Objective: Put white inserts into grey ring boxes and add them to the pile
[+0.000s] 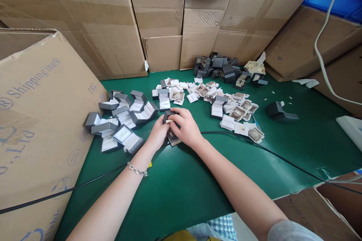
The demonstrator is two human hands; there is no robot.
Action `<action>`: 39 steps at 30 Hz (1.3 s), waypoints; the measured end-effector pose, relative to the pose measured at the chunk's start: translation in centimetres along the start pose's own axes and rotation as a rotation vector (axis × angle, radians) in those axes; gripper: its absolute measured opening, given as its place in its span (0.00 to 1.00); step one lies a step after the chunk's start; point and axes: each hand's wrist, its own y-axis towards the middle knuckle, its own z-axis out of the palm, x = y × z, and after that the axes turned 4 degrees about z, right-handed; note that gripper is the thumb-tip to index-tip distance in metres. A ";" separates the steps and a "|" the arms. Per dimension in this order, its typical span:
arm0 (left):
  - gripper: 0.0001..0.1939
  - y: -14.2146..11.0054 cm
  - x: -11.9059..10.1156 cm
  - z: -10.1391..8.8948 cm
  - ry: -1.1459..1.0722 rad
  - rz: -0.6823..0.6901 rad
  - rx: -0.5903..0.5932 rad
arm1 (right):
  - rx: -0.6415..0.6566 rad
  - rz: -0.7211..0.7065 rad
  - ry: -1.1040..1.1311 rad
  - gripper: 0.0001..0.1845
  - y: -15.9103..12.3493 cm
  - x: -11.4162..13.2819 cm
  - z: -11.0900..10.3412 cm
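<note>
Both my hands meet at the middle of the green table (181, 180) around one small grey jewellery box (169, 116). My left hand (158, 134) holds the box from the left; a silver bracelet (137, 170) is on that wrist. My right hand (186, 127) covers the box from the right, fingers curled over its top. Another small piece lies under the hands, mostly hidden. Just left of my hands lies a group of open grey boxes (124, 120) with white linings.
White and beige insert cards (240, 115) are scattered to the right. A pile of shut grey boxes (217, 66) sits at the back. A lone grey box (278, 111) lies far right. Cardboard cartons (34, 120) wall the left, back and right. A black cable (268, 150) crosses the table.
</note>
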 end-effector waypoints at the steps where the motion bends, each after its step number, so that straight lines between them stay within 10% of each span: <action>1: 0.18 0.0 0.0 0.0 0.000 -0.001 0.002 | -0.002 0.001 -0.001 0.08 0.0 0.0 0.0; 39: 0.17 0.5 1.0 -0.6 0.037 0.041 0.051 | 0.072 0.149 0.097 0.08 -0.1 -0.2 0.1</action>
